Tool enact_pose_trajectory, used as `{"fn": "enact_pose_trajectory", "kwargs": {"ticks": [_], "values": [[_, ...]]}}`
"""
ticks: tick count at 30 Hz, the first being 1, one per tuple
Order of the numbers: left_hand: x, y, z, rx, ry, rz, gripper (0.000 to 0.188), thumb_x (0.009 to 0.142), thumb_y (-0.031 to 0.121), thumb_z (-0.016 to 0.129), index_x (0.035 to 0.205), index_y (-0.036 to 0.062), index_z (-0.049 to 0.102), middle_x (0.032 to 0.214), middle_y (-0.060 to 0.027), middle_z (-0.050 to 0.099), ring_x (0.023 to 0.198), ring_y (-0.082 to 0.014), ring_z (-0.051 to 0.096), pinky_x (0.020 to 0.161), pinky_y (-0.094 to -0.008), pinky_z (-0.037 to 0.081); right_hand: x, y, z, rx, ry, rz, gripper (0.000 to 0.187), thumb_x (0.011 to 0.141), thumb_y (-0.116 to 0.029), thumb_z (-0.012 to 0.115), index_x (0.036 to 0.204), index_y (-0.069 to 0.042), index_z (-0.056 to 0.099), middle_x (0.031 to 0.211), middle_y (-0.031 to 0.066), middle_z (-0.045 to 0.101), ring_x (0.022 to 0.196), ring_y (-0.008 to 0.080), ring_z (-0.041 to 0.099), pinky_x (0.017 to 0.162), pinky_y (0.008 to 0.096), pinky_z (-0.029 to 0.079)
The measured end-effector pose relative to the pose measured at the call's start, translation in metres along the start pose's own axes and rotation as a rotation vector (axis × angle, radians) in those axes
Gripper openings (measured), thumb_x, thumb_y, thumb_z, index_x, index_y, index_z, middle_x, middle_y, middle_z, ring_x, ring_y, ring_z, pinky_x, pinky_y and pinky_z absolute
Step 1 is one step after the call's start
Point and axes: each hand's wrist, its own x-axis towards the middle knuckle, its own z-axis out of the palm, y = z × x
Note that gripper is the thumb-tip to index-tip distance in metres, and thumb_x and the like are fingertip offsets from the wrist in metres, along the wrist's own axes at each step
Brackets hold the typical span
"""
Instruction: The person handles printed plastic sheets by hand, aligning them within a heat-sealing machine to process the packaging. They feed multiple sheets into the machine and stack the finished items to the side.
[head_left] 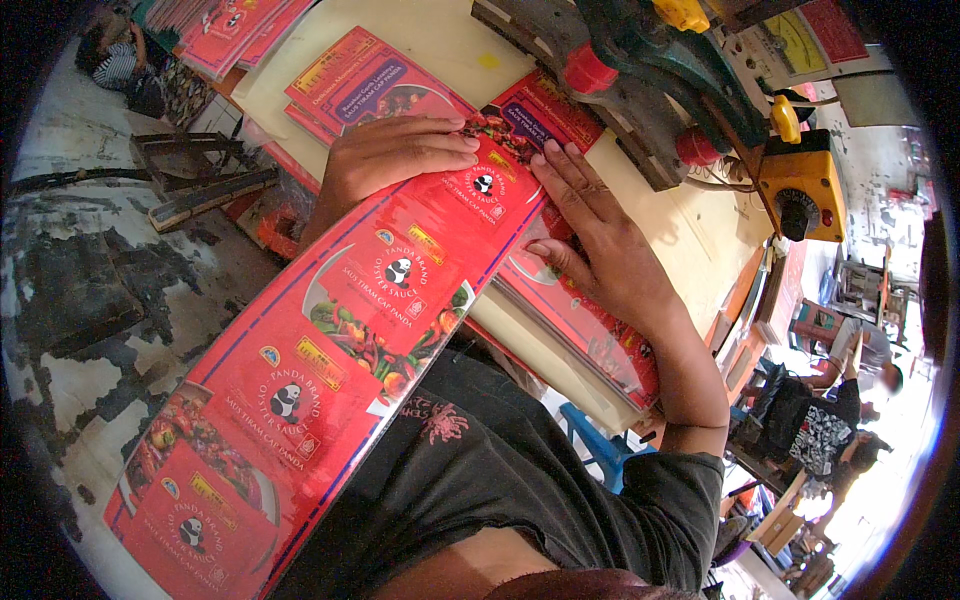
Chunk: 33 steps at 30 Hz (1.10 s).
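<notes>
Currently, both my hands are at the far end of a long red printed strip [380, 290], which slants from the lower left, across the front of my dark shirt [480, 450], up onto a cream tabletop [425, 25]. The strip is glossy, with repeated round panda emblems, pictures of food and a blue broken line along each long edge. My left hand [395, 160] lies palm down over the strip's left edge, fingers together and reaching across it; the thumb is hidden, so I cannot tell whether it pinches the film. My right hand [590, 225] is open, fingers stretched out, their tips by the strip's right edge, the thumb spread apart and pointing left.

Below my right palm is a stack of red printed sheets [600, 335] at the table's near edge. Beyond my left hand lie red-and-purple sheets [375, 85], and past my right fingertips is another printed sheet [555, 110]. A dark machine [650, 90] with red knobs stands at the far right, near a yellow control box [800, 190] with a black dial. A blue stool [593, 440] shows below the table.
</notes>
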Motion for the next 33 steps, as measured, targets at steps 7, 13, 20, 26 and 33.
{"fn": "enact_pose_trajectory", "kwargs": {"ticks": [7,13,20,26,33], "values": [[0.0006,0.0032,-0.0024,-0.005,0.004,-0.005,0.053,0.087,0.039,0.070,0.120,-0.0026,0.073,0.128,-0.0198,0.073,0.127,-0.0376,0.067,0.109,-0.0491,0.052,0.0003,0.0004,0.0004,-0.015,-0.006,-0.004,0.079,0.098,-0.040,0.068,0.161,-0.005,0.037,0.168,0.0193,0.034,0.156,0.0395,0.030,0.127,0.0471,0.031],[0.0019,0.0051,-0.0002,-0.007,0.029,-0.023,0.051,0.087,0.037,0.070,0.119,-0.0023,0.074,0.126,-0.0198,0.074,0.126,-0.0376,0.068,0.109,-0.0481,0.053,0.0004,0.0005,0.0001,-0.013,-0.001,-0.002,0.079,0.098,-0.041,0.069,0.161,-0.005,0.037,0.168,0.0196,0.034,0.156,0.0400,0.030,0.127,0.0472,0.032],[-0.0005,0.0015,-0.0006,-0.016,0.007,-0.016,0.052,0.089,0.039,0.068,0.121,-0.0022,0.073,0.129,-0.0199,0.073,0.128,-0.0379,0.067,0.109,-0.0478,0.052,0.0001,0.0008,0.0004,-0.016,-0.002,-0.006,0.080,0.098,-0.041,0.069,0.162,-0.005,0.036,0.168,0.0203,0.034,0.156,0.0402,0.031,0.127,0.0472,0.032],[0.0001,0.0029,-0.0022,-0.008,-0.022,-0.032,0.052,0.090,0.039,0.067,0.122,-0.0019,0.073,0.131,-0.0201,0.072,0.129,-0.0381,0.066,0.111,-0.0478,0.052,0.0001,0.0019,0.0006,-0.021,-0.007,-0.008,0.081,0.098,-0.041,0.068,0.162,-0.006,0.035,0.168,0.0203,0.033,0.156,0.0401,0.030,0.127,0.0472,0.032],[-0.0020,0.0001,-0.0009,-0.017,-0.016,-0.017,0.052,0.088,0.035,0.069,0.124,-0.0021,0.072,0.132,-0.0201,0.071,0.129,-0.0385,0.065,0.112,-0.0487,0.051,0.0003,0.0024,0.0010,-0.020,0.008,-0.025,0.080,0.097,-0.040,0.070,0.161,-0.005,0.037,0.167,0.0210,0.034,0.155,0.0408,0.031,0.127,0.0477,0.032]]}}
